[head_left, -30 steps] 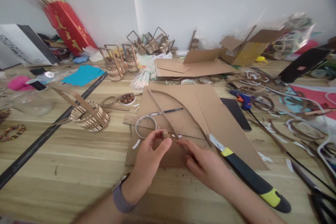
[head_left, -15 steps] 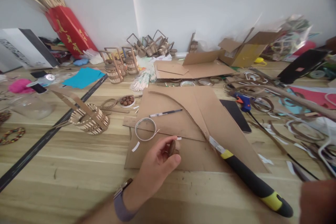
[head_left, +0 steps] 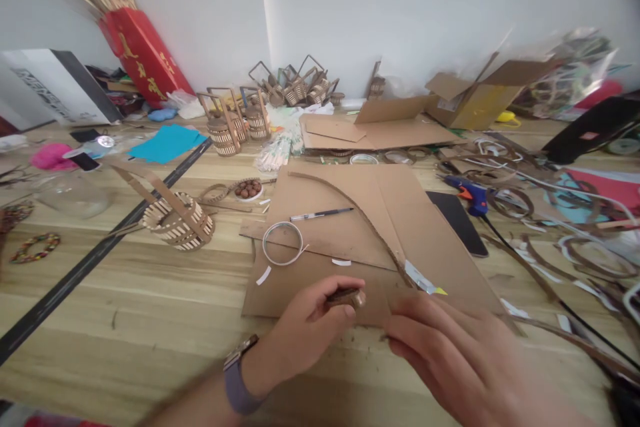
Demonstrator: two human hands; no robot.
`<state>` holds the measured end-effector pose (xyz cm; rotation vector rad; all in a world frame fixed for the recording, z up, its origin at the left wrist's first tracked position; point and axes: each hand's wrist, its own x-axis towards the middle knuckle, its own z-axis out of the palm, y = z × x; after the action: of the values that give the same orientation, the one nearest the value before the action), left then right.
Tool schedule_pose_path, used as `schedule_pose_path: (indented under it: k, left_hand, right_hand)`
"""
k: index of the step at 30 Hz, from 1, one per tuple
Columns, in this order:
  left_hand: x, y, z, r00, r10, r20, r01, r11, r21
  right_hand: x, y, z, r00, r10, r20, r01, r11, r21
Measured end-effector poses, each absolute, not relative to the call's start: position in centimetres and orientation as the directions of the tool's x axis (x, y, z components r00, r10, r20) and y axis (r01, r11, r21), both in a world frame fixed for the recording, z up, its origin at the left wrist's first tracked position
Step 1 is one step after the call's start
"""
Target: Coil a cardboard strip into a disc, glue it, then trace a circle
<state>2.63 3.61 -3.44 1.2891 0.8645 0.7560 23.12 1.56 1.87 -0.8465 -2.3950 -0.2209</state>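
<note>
My left hand (head_left: pixel 313 323), with a watch on its wrist, curls its fingers and thumb round a small brown rounded piece (head_left: pixel 353 297) above the cardboard's near edge. To its right is my right hand (head_left: pixel 445 353), slightly blurred, its fingers drawn together. A tiny dark bit shows by those fingertips, too small to name. Beyond the right hand, the blade of a utility knife (head_left: pixel 421 277) lies on the cardboard (head_left: pixel 310 287); the hand hides the knife's handle. One end of a curved brown strip (head_left: pixel 363 210) meets the blade.
A pen (head_left: pixel 323 214) and a coil of white band (head_left: pixel 265 250) lie on the cardboard. Left stands a small woven basket (head_left: pixel 177 223) beside a dish of brown beads (head_left: pixel 249 190). A blue glue gun (head_left: pixel 470 197) and loose strips lie right. More baskets (head_left: pixel 225 137) stand behind.
My right hand has come in from the lower right, over the knife's handle. The brown piece in my left hand has tilted to point rightward. The whole view has shifted slightly.
</note>
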Motion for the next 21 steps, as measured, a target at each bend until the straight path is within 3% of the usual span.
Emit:
schedule_pose_path:
  k: [2,9,15,21]
  left_hand:
    - [2.7,3.6,-3.4,0.510,0.854,-0.107,-0.016,0.134,0.991]
    - [2.7,3.7,-3.1,0.521,0.847,-0.100,-0.005,0.120,0.993]
    - [2.6,3.7,-2.8,0.527,0.844,-0.097,0.002,0.112,0.994]
    - [2.6,3.7,-2.7,0.525,0.842,-0.124,0.046,0.118,0.992]
  right_hand:
    - [22.3,2.1,1.0,-0.647,0.499,0.577,0.588,0.808,-0.039]
    - [22.8,3.4,-0.7,-0.596,0.591,0.544,0.672,0.738,-0.065]
    - [23.0,3.5,-0.7,-0.579,0.559,0.593,0.685,0.729,-0.018]
    - [23.0,3.5,-0.3,-0.531,0.597,0.601,0.645,0.745,-0.170]
